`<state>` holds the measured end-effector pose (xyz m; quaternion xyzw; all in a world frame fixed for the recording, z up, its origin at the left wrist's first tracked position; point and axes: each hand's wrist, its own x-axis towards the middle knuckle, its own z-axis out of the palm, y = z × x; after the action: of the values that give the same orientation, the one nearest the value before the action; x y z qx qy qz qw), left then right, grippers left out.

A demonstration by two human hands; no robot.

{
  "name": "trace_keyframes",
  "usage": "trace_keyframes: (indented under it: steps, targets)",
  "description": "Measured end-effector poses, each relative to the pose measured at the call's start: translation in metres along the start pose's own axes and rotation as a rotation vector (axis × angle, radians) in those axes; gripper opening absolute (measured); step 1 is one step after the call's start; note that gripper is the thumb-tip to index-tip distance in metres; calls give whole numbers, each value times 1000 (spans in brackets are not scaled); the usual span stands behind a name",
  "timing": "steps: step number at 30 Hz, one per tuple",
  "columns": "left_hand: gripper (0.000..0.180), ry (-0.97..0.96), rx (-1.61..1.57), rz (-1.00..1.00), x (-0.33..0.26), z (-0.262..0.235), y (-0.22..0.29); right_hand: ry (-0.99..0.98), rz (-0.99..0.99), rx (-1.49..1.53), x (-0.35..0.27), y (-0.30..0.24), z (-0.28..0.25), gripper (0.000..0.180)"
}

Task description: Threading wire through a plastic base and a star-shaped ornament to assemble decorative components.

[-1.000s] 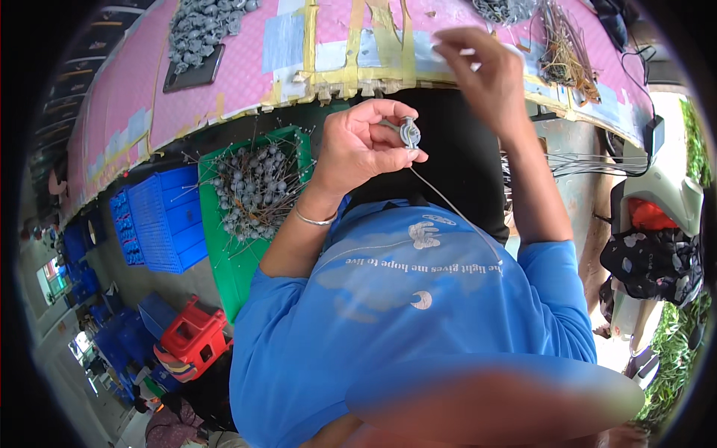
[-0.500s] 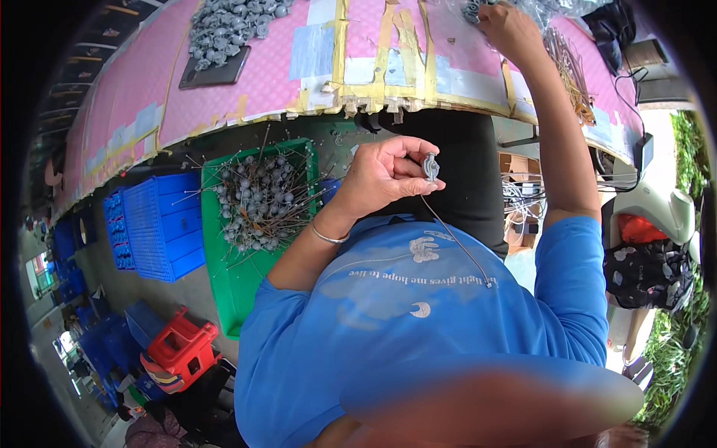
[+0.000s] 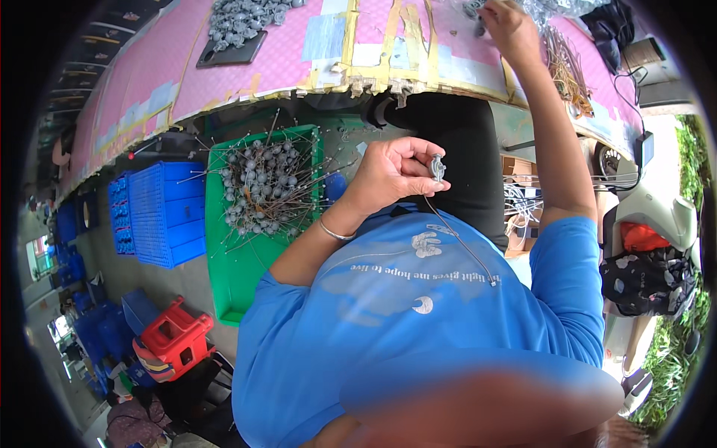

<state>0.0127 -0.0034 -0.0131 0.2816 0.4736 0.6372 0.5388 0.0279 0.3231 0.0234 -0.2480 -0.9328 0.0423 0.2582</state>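
Grey part (image 3: 438, 168), small and rounded, held upright between thumb and fingertips of the left hand (image 3: 385, 175), in front of the body; thin wire (image 3: 459, 233) runs from beneath that hand down across the blue shirt (image 3: 463, 321); whether it joins the part, hidden by the fingers. Change over the last second: right hand (image 3: 514, 33) has gone from mid-air out to the far side, ahead and right of the left hand, where it is at some small grey pieces (image 3: 470, 9) near clear plastic (image 3: 556, 7). Upshot: the held part now sits in one hand only. Right fingers curled; cannot tell whether they grip a piece. Desk (image 3: 254, 78) beyond both hands: pink cover, patched with yellow tape and pale strips. On it, just right of the right hand, a brown wire bundle (image 3: 569, 75); well left, a heap of grey pieces (image 3: 250, 22) beside a dark flat device (image 3: 235, 51). Left of the left hand, below desk level: green tray (image 3: 224, 299) with grey balls on wires (image 3: 261, 179), then blue crate (image 3: 168, 213). Behind, further left, red plastic seat (image 3: 175, 336). Greenery (image 3: 676, 358) far right, past a pale scooter-like body (image 3: 661, 198).
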Motion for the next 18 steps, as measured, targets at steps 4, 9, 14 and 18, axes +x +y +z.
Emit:
trace_keyframes:
  steps: [4,9,14,18]
  targets:
    - [38,-15,-15,5,-2,10,0,66,-93,119,-18,-1,17,16]
    - [38,16,5,2,-1,13,-7,93,-33,170,-23,15,20,21]
    - [37,20,-16,-16,1,19,-7,-199,90,102,-17,2,3,24]
    - [37,39,-6,-18,2,16,-7,-149,20,133,-28,3,3,23]
